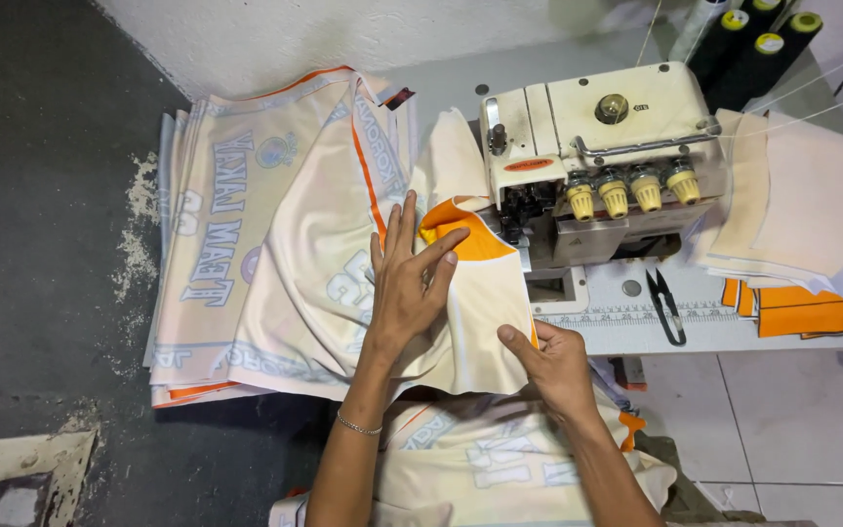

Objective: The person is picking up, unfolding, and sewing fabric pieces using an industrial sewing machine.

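We've got our left hand (410,285) spread flat on the cream fabric (470,312), right hand (553,363) pinching its near edge, serger (597,156) just ahead-right.

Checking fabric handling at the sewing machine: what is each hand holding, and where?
The left hand lies flat on the cream jersey panel, near its orange collar. The right hand pinches the panel's right edge.
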